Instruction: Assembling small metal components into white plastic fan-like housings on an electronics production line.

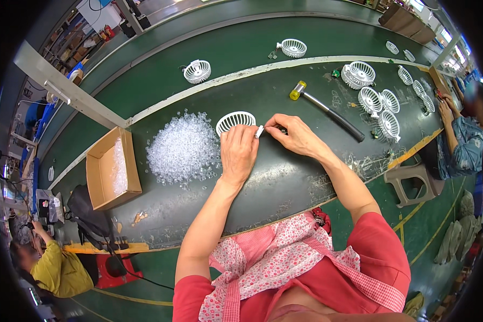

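At frame centre, the heap of clear plastic bits (183,146) lies left of my white fan grille (235,120). My left hand (239,151) rests curled on it; my right hand (297,136) pinches a small white piece (259,131).

A white slatted fan grille (235,121) lies on the dark green workbench, partly covered by the left hand (238,153), while the right hand (297,137) pinches a small white plastic piece (259,131) just right of it.
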The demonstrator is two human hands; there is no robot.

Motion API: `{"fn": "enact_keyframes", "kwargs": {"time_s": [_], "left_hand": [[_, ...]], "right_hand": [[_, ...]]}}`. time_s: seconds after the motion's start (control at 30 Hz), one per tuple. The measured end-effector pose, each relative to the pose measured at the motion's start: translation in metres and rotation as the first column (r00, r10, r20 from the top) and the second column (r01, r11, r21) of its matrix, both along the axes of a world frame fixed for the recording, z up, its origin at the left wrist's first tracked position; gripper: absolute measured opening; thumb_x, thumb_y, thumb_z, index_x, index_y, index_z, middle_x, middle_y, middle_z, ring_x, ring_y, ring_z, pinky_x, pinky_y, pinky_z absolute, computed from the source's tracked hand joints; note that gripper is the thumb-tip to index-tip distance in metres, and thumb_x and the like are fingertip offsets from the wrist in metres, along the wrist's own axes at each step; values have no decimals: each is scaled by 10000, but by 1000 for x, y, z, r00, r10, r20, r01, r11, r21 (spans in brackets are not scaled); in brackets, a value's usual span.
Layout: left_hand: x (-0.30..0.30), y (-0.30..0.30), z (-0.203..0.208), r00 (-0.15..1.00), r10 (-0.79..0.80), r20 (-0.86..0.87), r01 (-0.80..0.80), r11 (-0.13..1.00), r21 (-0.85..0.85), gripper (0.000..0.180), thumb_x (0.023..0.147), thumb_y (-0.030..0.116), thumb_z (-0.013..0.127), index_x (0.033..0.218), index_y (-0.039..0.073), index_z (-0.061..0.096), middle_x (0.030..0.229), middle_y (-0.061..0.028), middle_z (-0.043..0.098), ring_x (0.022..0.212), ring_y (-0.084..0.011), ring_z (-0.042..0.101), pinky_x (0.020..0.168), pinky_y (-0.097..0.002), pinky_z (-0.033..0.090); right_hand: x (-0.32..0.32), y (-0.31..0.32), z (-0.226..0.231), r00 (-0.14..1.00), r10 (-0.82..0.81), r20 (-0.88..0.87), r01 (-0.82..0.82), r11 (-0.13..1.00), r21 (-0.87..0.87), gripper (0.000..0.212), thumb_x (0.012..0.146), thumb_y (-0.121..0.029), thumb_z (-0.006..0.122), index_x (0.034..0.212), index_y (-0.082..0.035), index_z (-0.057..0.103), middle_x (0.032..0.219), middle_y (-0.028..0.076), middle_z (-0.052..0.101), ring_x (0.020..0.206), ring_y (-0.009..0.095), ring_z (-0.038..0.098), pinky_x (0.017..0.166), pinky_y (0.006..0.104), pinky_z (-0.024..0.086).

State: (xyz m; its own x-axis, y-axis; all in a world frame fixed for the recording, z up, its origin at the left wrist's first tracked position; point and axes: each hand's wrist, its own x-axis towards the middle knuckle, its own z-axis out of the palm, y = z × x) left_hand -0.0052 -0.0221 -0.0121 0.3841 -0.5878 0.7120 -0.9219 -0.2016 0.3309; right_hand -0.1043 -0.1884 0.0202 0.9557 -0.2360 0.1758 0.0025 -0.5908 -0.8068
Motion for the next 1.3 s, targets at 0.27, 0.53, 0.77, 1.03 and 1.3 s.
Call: {"fn": "enact_keyframes", "kwargs": {"time_s": [0.27, 0.53, 0.77, 1.03, 1.3], "left_hand": [[1, 1, 6, 999, 51, 5, -51, 999, -9, 243, 747, -13, 731, 960, 70, 647, 882, -45, 613, 852, -239, 598, 802, -376, 401], [5, 4, 4, 972, -88, -218, 51, 984, -169, 155, 771, 10, 745, 873, 75, 648, 780, -21, 612, 792, -211, 575, 850, -366, 371], [3, 2, 8, 915, -158, -371, 68, 967, -246, 145, 789, 40, 770, 861, 81, 650, 775, -26, 613, 746, -206, 553, 803, -350, 389], [3, 9, 17, 473, -450, -758, 241, 893, -380, 144, 867, 14, 747, 956, 16, 633, 882, -33, 664, 808, -92, 620, 707, -262, 515], [-4, 0, 18, 944, -81, -319, 45, 992, -119, 468, 813, 92, 779, 1220, 18, 560, 1242, -143, 589, 1184, -310, 541, 1017, -427, 425]], "right_hand": [[-1, 17, -3, 945, 164, 284, -72, 949, -307, 107, 889, -59, 645, 965, 15, 636, 865, 167, 634, 822, 368, 626, 725, 425, 506], [-1, 13, 5, 997, -33, 64, 16, 971, 239, 188, 953, -133, 657, 1070, 14, 671, 848, 58, 664, 811, 109, 597, 750, 291, 488], [-2, 6, 5, 999, 49, 15, -51, 876, 480, 194, 952, -156, 673, 1071, -8, 710, 948, 28, 699, 859, 92, 595, 806, 257, 486], [-9, 12, 15, 957, 35, 289, -65, 994, 92, 119, 887, -120, 722, 951, -20, 722, 843, 74, 682, 808, 190, 590, 764, 336, 465], [18, -11, -4, 944, -295, 150, 247, 930, 273, 193, 916, -146, 688, 937, 46, 694, 831, 105, 692, 752, 168, 636, 705, 292, 501]]}}
